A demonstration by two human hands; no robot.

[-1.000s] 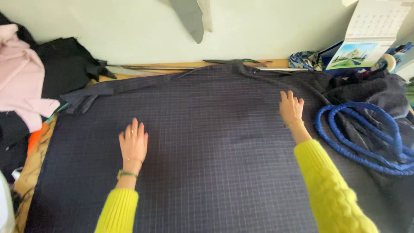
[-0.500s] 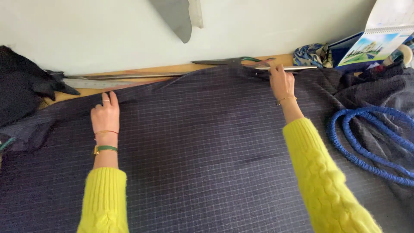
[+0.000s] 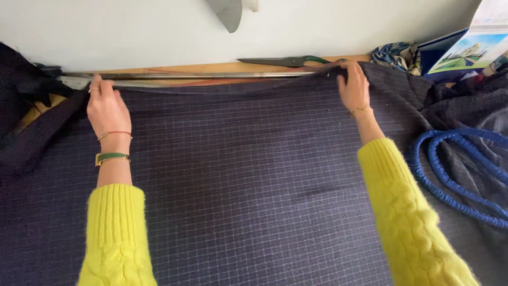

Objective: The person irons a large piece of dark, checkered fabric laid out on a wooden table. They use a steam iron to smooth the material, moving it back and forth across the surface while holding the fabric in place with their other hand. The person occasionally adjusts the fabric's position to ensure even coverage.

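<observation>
fabric: dark checked cloth (image 3: 254, 175) spread over the table, fills most of frame, far edge runs left-right along the upper frame
left hand (image 3: 107, 108): upper left, fingers curled on the far edge, seems pinched
right hand (image 3: 354, 87): upper right, gripping the same edge, just below the scissors (image 3: 288, 61)
hands: well apart, both equally at the edge
change: both hands moved up from flat on the cloth to the far edge

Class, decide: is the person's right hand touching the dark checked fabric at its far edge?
Touching. The head view shows the right hand with fingers curled over the far edge of the dark checked fabric, no gap between them.
</observation>
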